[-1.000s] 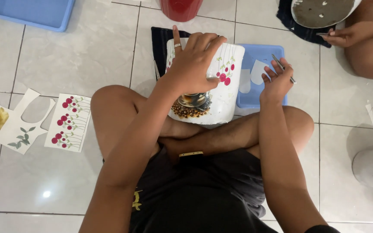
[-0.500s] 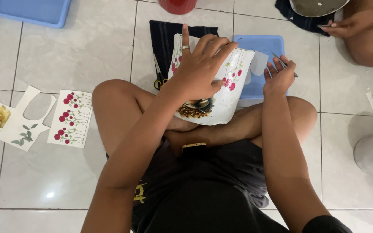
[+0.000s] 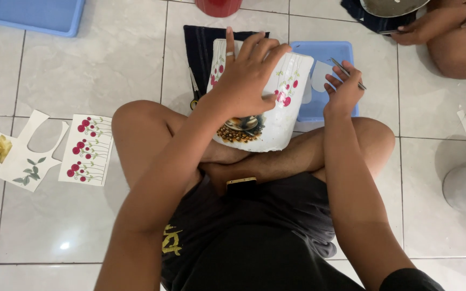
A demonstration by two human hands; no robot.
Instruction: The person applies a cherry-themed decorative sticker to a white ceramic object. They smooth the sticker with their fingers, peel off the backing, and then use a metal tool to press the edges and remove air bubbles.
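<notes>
Here the person sits cross-legged on the tiled floor (image 3: 114,64) with a white decorated vessel (image 3: 273,116) propped on the legs. The left hand (image 3: 246,81) lies flat on its upper side, fingers spread wide and pressed to the surface, a ring on one finger. Just beside the vessel, the right hand (image 3: 343,89) is curled around thin metal tweezers (image 3: 347,73), pinching them. Beyond both hands sits a blue tray (image 3: 319,108). Well off past the left arm lie flower decal sheets (image 3: 87,150).
</notes>
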